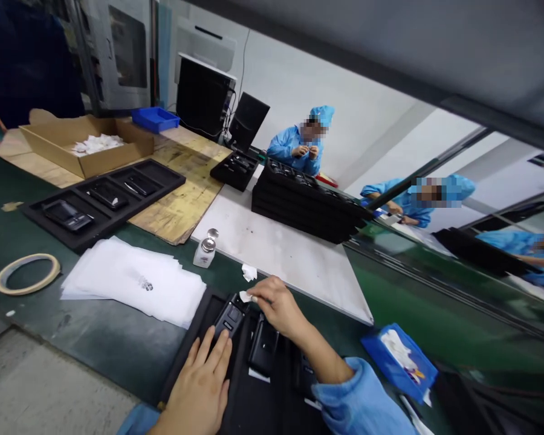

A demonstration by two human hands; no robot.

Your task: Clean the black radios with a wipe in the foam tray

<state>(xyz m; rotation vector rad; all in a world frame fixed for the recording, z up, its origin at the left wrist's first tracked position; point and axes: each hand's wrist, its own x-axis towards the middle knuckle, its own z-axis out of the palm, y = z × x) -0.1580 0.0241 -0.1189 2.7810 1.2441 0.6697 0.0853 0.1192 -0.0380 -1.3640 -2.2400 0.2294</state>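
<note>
My right hand pinches a small white wipe at the far end of a black handheld device. The fingers of my left hand are stretched out, with their tips resting on the near part of that same device. It lies in a black foam tray, where a second black device sits to its right. A third device is partly covered by my right forearm. A crumpled white wipe lies just beyond my right hand.
A white pump bottle with its metal lid raised stands behind a stack of white sheets. At left are a tape roll, another device tray and a cardboard box. A blue bin is at right; co-workers sit across.
</note>
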